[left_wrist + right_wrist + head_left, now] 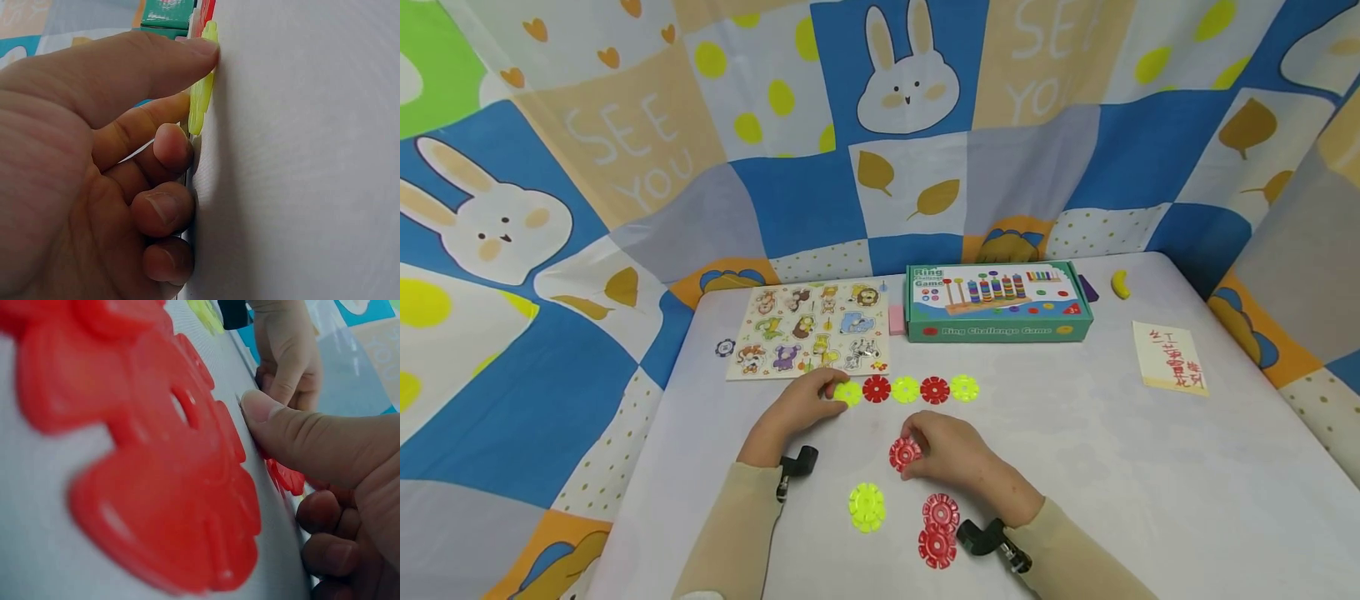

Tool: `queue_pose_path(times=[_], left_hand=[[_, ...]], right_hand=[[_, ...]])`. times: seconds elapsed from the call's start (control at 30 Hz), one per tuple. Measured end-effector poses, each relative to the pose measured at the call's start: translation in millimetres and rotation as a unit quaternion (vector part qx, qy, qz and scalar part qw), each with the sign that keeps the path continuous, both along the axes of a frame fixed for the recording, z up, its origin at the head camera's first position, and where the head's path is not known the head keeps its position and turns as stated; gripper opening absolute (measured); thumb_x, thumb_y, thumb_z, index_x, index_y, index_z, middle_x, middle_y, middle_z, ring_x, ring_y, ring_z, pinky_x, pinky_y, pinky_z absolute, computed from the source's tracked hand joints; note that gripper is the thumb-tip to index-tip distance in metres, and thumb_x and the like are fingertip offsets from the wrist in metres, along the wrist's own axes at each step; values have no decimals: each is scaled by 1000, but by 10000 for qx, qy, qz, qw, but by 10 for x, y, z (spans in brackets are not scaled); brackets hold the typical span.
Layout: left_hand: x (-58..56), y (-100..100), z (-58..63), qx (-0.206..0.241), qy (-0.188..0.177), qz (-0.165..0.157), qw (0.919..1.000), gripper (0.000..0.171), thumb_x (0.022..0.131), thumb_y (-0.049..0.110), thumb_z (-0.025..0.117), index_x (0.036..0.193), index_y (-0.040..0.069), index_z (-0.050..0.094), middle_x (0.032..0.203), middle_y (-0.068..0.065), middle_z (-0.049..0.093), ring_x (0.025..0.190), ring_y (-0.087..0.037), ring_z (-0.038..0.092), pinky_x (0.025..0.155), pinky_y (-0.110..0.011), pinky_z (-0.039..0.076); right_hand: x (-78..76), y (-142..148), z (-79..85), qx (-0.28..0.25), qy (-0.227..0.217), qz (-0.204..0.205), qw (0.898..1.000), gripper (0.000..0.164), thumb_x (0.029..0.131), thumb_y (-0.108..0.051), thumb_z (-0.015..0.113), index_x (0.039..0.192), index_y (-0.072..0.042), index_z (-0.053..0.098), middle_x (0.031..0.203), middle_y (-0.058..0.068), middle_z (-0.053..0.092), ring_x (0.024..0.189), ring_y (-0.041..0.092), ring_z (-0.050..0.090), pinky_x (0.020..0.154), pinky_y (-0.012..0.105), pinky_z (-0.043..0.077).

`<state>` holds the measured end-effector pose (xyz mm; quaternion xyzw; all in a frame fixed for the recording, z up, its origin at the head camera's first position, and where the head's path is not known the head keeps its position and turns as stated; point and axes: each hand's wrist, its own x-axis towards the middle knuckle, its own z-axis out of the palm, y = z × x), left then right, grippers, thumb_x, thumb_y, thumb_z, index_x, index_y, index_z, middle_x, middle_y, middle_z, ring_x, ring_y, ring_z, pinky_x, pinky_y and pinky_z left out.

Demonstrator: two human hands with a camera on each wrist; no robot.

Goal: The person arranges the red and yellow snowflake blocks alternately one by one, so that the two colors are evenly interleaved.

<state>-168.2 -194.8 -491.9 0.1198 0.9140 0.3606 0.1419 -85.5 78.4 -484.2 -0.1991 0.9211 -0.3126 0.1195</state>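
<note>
Fingers [147,119] of your left hand [797,406] pinch the end yellow disc [848,394], likely to steady the row [906,389]; your right hand [953,450] pinches a red disc [902,455] below, edge-on, perhaps for easy placing.

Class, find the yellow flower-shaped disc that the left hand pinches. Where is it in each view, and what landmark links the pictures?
Head: yellow flower-shaped disc below and slightly left of centre, beside a red disc.
Left wrist: upper middle, seen nearly edge-on.
Right wrist: cannot be picked out.
Shared landmark: the left hand, visible in all three.
</note>
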Motion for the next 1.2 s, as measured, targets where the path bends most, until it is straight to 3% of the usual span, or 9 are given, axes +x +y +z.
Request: queue_pose_path(times=[0.33, 0.7, 0.93, 1.2], left_hand=[[-4, 10, 8, -81, 37, 29, 10000, 41, 80, 28, 76, 118, 23, 61, 84, -2, 49, 80, -16, 47, 74, -37, 37], [-9, 13, 1, -156, 37, 63, 9999, 41, 80, 29, 76, 118, 23, 61, 84, -2, 48, 83, -16, 47, 74, -37, 36], [-20, 9, -7, -180, 44, 34, 9998, 41, 80, 30, 76, 117, 23, 62, 83, -2, 49, 83, -16, 47, 74, -37, 36], [-32, 4, -10, -264, 96, -5, 9996, 43, 79, 31, 76, 119, 22, 62, 85, -1, 49, 87, -16, 47, 75, -37, 35]], right_hand=[[28, 31, -49, 20, 432, 300, 9986, 47, 66, -42, 84, 103, -25, 61, 88, -15, 53, 79, 5, 50, 67, 23, 46], [39, 64, -48, 338, 888, 835, 9920, 46, 68, -44, 79, 107, -23, 67, 93, -16, 53, 77, 2, 49, 63, 19, 45], [21, 84, 3, 214, 967, 773, 9921, 49, 69, -47, 78, 109, -22, 65, 89, -18, 55, 75, 1, 49, 62, 19, 45], [-21, 81, 146, -112, 1512, 769, 9854, 45, 71, -48, 77, 107, -22, 66, 90, -18, 60, 71, 2, 50, 62, 19, 45]])
